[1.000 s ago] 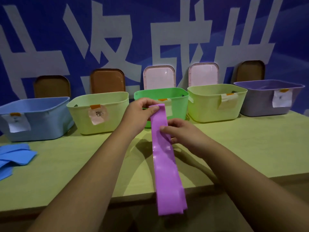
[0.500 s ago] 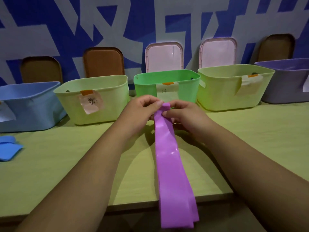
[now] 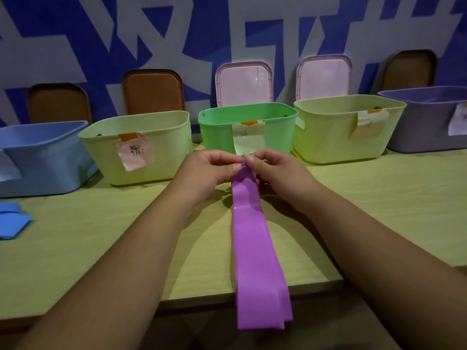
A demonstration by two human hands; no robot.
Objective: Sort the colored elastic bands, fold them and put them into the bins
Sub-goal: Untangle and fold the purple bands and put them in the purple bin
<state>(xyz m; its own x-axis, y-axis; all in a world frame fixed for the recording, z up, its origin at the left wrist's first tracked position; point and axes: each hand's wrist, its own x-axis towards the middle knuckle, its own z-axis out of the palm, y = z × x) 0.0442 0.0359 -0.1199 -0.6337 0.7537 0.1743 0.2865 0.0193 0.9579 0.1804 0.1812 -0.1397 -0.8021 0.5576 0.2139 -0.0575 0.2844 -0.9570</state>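
Fingers of left hand (image 3: pixel 209 170) and right hand (image 3: pixel 275 173) pinch the purple band (image 3: pixel 252 248) top, its tail hanging over the counter (image 3: pixel 75 261) front edge.

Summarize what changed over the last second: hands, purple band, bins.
The right hand slid up the purple band from partway down to its top end and now pinches it there beside the left hand. Nothing was let go. The left hand kept its pinch; the band still hangs past the table edge; bins and blue bands stayed put.
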